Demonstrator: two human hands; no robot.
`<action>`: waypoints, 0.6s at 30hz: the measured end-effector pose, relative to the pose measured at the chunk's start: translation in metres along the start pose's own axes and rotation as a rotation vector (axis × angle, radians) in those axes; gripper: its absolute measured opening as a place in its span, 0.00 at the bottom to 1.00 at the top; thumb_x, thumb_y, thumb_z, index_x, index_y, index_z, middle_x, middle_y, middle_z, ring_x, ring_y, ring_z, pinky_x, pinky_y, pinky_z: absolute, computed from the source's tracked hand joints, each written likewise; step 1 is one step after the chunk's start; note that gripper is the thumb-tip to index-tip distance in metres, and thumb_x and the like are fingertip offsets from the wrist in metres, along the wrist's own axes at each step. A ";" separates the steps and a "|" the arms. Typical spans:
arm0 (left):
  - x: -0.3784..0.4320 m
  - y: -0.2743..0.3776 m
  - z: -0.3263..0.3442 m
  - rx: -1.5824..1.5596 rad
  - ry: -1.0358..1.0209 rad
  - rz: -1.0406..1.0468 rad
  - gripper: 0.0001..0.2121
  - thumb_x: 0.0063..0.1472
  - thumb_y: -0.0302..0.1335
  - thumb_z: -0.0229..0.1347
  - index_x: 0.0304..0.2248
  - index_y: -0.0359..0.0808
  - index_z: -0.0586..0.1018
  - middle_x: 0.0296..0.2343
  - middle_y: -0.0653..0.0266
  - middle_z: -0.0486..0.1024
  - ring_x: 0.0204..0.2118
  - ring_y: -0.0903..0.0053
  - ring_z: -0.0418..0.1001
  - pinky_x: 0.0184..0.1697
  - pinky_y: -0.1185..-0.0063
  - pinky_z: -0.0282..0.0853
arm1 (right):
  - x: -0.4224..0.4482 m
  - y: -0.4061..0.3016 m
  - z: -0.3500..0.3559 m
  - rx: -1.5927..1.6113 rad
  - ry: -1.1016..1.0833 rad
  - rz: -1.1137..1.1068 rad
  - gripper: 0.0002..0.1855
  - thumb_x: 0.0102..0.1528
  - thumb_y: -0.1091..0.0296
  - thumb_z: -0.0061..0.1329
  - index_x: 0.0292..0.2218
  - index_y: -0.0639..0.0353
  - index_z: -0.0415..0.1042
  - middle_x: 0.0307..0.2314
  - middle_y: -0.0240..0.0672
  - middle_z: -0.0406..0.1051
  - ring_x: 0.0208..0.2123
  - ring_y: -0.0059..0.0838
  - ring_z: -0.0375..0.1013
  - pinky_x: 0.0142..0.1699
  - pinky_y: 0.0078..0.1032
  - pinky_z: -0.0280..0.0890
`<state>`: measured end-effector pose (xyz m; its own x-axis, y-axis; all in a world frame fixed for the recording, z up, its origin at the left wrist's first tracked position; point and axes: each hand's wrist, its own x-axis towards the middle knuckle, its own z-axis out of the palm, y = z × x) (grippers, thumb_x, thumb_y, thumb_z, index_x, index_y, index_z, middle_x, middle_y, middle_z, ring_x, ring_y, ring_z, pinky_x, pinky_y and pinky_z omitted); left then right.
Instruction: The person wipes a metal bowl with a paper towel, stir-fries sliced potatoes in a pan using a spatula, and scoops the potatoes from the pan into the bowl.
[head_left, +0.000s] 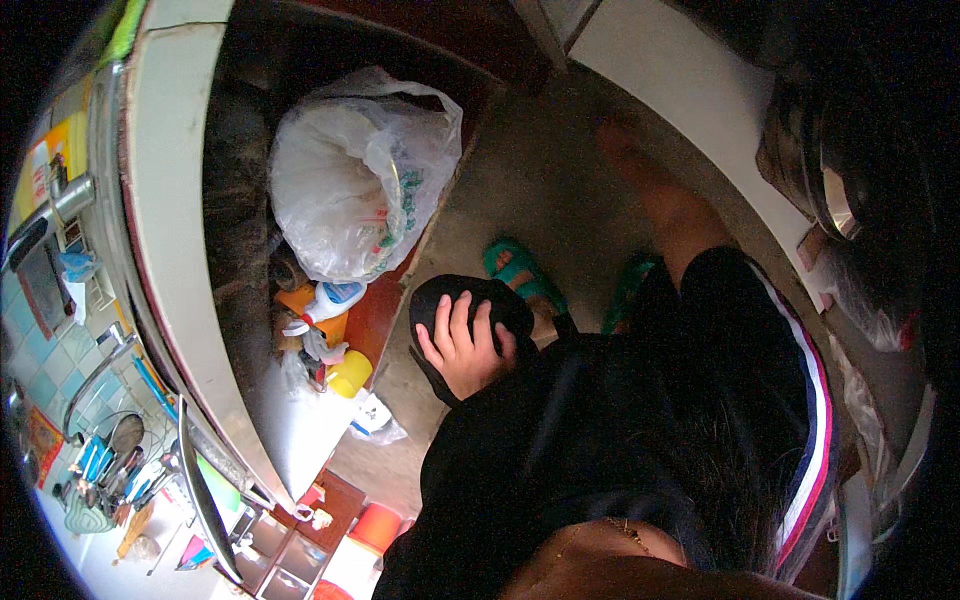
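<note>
My left hand (466, 349) rests palm down on my black-clothed knee (442, 296), its fingers spread and holding nothing. Ahead of it stands a container lined with a translucent plastic bag (337, 187), which bears green and red print. My right forearm stretches forward from a dark striped sleeve (814, 420). My right hand (619, 142) is a dim blur in shadow low over the concrete floor (540, 165); its fingers and anything in them cannot be made out. Green sandals (525, 270) are on my feet, between the two arms.
On the left, a white-and-blue bottle (334, 300) and a yellow plastic item (350, 373) sit under a pale counter edge (169, 187). Utensils (112, 465) and a faucet (56, 210) are farther left. Dark pots (802, 165) line the right side. An orange-red container (375, 529) stands below.
</note>
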<state>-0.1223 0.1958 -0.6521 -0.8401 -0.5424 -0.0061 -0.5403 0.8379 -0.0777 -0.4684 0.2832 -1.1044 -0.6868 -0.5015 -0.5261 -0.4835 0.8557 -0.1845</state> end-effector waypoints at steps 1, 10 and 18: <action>0.001 -0.001 -0.001 -0.024 0.007 0.014 0.14 0.53 0.34 0.56 0.40 0.45 0.79 0.51 0.67 0.72 0.60 0.67 0.64 0.65 0.53 0.44 | -0.003 0.000 -0.006 0.027 0.012 0.003 0.22 0.65 0.60 0.40 0.57 0.55 0.64 0.52 0.44 0.60 0.50 0.45 0.60 0.55 0.48 0.55; 0.020 0.002 -0.070 -0.412 -0.145 0.103 0.13 0.53 0.31 0.57 0.38 0.35 0.79 0.45 0.60 0.74 0.58 0.62 0.64 0.64 0.53 0.48 | -0.153 -0.036 -0.106 0.900 -0.261 -0.015 0.14 0.65 0.64 0.43 0.48 0.58 0.71 0.34 0.37 0.72 0.27 0.30 0.69 0.34 0.33 0.67; -0.002 -0.019 -0.118 -0.579 -0.348 0.052 0.08 0.57 0.27 0.58 0.37 0.36 0.79 0.42 0.59 0.76 0.55 0.63 0.67 0.62 0.60 0.55 | -0.365 -0.175 -0.460 1.385 -0.313 -0.229 0.11 0.65 0.67 0.45 0.47 0.57 0.70 0.30 0.28 0.72 0.25 0.17 0.70 0.33 0.19 0.67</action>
<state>-0.1163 0.1881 -0.5325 -0.8540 -0.4073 -0.3236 -0.5190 0.7090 0.4775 -0.3826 0.2576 -0.4986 -0.4342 -0.7502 -0.4988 0.4670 0.2860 -0.8367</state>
